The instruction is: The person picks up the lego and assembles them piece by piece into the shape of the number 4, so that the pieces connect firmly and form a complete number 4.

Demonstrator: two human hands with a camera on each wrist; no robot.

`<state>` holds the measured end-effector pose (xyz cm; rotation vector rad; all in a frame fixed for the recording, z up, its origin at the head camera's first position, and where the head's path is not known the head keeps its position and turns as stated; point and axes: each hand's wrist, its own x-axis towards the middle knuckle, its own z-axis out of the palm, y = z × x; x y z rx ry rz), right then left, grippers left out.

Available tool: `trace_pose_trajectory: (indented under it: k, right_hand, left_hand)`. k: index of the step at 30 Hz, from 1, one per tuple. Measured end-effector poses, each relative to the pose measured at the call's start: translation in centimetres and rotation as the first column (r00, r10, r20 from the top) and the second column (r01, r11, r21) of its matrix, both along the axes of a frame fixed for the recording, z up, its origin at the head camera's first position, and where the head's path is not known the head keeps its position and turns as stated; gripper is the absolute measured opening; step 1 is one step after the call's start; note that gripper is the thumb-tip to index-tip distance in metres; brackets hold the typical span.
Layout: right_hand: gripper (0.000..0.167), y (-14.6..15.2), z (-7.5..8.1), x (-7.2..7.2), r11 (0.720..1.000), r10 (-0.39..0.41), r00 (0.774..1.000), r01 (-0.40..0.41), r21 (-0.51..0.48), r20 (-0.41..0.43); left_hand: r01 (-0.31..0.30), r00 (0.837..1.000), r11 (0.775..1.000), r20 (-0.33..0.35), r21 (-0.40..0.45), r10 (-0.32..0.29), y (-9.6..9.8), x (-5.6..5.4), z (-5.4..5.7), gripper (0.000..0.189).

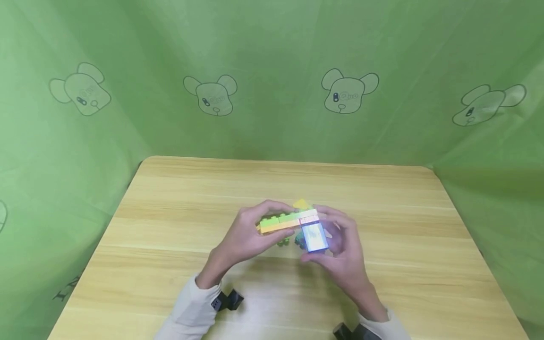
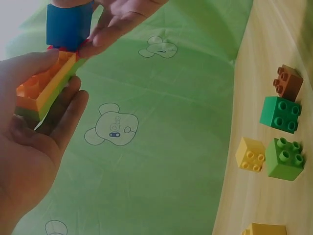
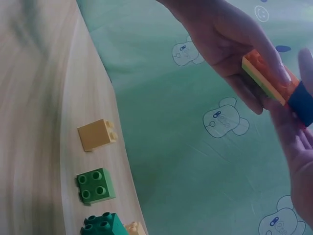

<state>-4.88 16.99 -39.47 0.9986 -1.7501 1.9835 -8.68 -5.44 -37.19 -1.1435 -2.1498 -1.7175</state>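
My left hand (image 1: 238, 241) grips a long joined strip of bricks (image 1: 278, 224), thumb on one side and fingers on the other. The strip has a green studded layer over an orange one; the left wrist view shows the hollow underside of the orange brick (image 2: 49, 81). At its right end is a blue brick (image 2: 68, 24), which glares nearly white in the head view. A bit of red (image 2: 54, 48) shows between blue and orange. My right hand (image 1: 346, 250) holds the blue brick between thumb and fingers. Both hands are raised above the table.
Loose bricks stand on the wooden table (image 1: 178, 198) beneath and beyond the hands: brown (image 2: 288, 83), dark green (image 2: 281, 115), light green (image 2: 286, 161) and yellow (image 2: 249, 154). Another yellow brick (image 2: 266, 230) is cut by the frame edge. Green cloth (image 1: 272, 137) surrounds the table.
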Motion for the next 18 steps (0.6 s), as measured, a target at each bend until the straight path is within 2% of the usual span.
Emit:
trace_pose_trajectory:
  k: [4, 7, 11, 18]
  right_hand:
    - [0.093, 0.36, 0.33, 0.34, 0.989, -0.012, 0.997, 0.0, 0.151, 0.08]
    - [0.094, 0.53, 0.59, 0.54, 0.967, -0.072, 0.992, 0.045, 0.249, 0.1]
    - [0.092, 0.59, 0.81, 0.6, 0.959, -0.101, 0.989, 0.068, 0.275, 0.105]
    - [0.082, 0.52, 0.66, 0.46, 0.975, -0.055, 0.996, 0.04, 0.217, 0.063]
  left_hand:
    - [0.032, 0.999, 0.999, 0.009, -0.015, -0.032, -0.02, -0.02, 0.07, 0.039]
    - [0.056, 0.998, 0.998, 0.012, -0.017, -0.056, -0.13, -0.05, 0.07, 0.038]
    - [0.079, 0.997, 0.997, -0.002, -0.002, -0.079, -0.19, -0.14, 0.0, 0.038]
    - [0.091, 0.993, 0.996, -0.071, 0.008, -0.09, -0.08, -0.42, -0.33, 0.036]
